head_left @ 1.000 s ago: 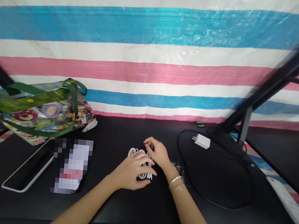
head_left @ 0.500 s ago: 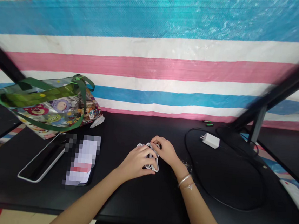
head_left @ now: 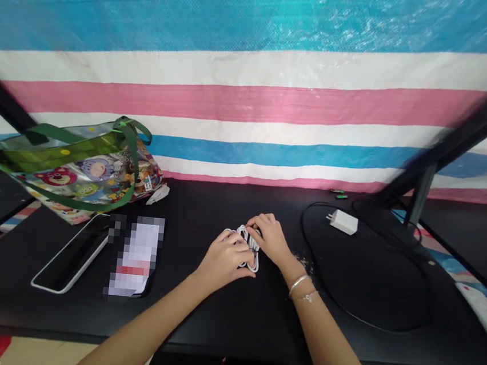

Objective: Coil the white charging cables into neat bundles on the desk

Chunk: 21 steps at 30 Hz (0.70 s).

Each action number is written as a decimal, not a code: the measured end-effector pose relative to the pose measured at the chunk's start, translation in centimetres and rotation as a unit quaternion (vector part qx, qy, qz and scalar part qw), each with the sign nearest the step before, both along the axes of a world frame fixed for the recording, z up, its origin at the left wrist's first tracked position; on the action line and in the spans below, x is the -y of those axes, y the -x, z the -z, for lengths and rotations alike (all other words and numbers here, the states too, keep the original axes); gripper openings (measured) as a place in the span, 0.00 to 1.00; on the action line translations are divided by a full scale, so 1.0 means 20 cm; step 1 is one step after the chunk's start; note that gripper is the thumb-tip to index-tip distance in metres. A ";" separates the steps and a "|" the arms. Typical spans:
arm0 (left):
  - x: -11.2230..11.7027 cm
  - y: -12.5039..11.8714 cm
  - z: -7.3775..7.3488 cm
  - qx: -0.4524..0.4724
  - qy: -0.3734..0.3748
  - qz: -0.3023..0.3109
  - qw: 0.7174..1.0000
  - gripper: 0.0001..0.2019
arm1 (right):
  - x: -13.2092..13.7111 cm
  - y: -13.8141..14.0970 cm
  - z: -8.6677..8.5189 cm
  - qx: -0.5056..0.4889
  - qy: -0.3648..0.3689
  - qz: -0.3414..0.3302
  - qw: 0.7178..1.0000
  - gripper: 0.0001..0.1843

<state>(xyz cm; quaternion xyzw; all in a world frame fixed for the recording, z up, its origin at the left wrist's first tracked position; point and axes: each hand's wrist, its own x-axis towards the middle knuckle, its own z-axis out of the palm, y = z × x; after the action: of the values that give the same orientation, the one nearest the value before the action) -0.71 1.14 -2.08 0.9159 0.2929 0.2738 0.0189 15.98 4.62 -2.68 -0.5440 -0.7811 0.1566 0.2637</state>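
- Two of our hands, the left hand [head_left: 225,256] and right hand [head_left: 270,239], curl narrowly around a looped white cable [head_left: 251,243].
- We leave one white charger [head_left: 343,222] untouched on the black desk [head_left: 229,330].

Striped plastic tarp [head_left: 251,100] behind black desk [head_left: 247,326]

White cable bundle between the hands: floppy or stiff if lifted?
Likely floppy: the white cable is thin and lies in loose loops, with the left hand and right hand cupped over it. Probably light too. Let go, the loops may slide apart.
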 end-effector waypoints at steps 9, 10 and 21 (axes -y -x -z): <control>0.02 -0.03 0.02 -0.006 -0.063 -0.029 0.998 0.13 | 0.01 -0.01 0.11 0.148 -0.079 0.055 0.984 0.22; 0.03 -0.03 0.02 -0.009 -0.072 -0.032 0.997 0.13 | 0.01 -0.01 0.12 0.159 -0.082 0.060 0.982 0.23; 0.07 -0.04 0.03 -0.086 -0.046 -0.061 0.993 0.12 | 0.01 -0.01 0.14 0.196 -0.059 0.070 0.976 0.25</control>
<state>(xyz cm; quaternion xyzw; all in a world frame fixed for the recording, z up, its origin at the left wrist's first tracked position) 0.19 -0.26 -2.59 0.9162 0.3362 0.2080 -0.0653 16.23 4.41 -5.42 -0.6011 -0.7852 -0.0185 0.1479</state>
